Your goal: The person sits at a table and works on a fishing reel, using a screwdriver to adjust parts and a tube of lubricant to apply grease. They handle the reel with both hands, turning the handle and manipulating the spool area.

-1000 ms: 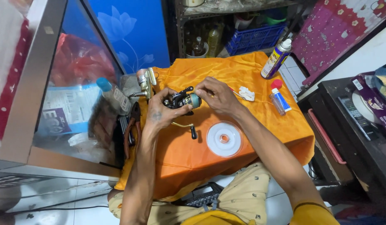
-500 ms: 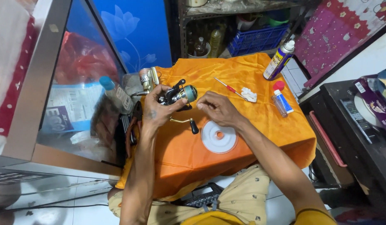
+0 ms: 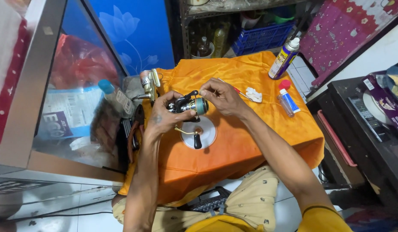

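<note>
Reel [image 3: 188, 104] gripped in left hand [image 3: 166, 116] above white disc [image 3: 199, 133] on orange worktop [image 3: 250, 141]. Right hand [image 3: 220, 95], back up at spool after dipping lower, fingers pinching its front end. Likely fitting the spool.

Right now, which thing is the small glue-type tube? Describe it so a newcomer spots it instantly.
Start at the orange cloth covering the low table. Go to its far right part, below the tall spray can. The small tube lies flat there, whitish with a blue band, beside a loose red cap; the can stands upright, the tube lies down.
</note>
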